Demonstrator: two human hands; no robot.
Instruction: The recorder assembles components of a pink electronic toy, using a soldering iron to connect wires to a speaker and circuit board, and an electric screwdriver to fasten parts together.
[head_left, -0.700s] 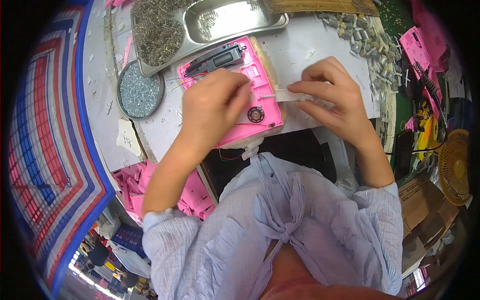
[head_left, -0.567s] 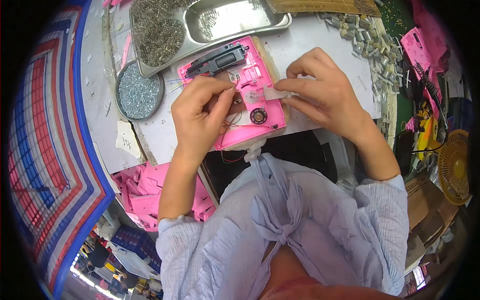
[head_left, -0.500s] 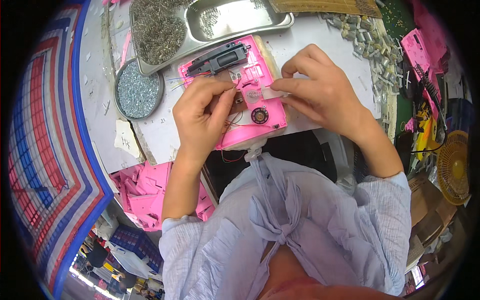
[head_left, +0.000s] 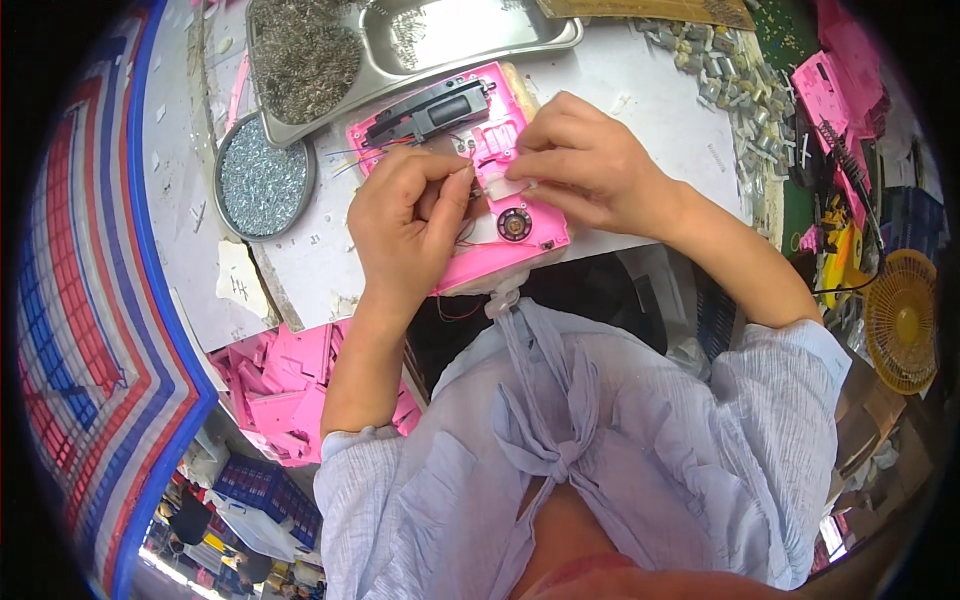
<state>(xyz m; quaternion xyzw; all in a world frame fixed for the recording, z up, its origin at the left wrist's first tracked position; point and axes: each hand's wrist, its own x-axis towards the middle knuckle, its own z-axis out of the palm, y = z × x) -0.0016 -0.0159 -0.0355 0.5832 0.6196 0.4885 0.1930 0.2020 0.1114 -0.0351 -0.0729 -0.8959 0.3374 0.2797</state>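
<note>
The white desk (head_left: 665,110) carries a metal tray (head_left: 470,32) far left, a round dish (head_left: 311,170) left, a torn white scrap (head_left: 238,280) near left, a pale pad (head_left: 521,90) beneath a pink casing (head_left: 480,268) near middle, and small metal parts (head_left: 760,122) heaped far right.

Bright, even light falls on the pink casing (head_left: 500,138). Above it, the steel tray (head_left: 490,28) shows pale glare; below it, dark shadow fills the space under the desk (head_left: 650,90). Far left of it, fisheye distortion bends the striped sheet (head_left: 130,300).
</note>
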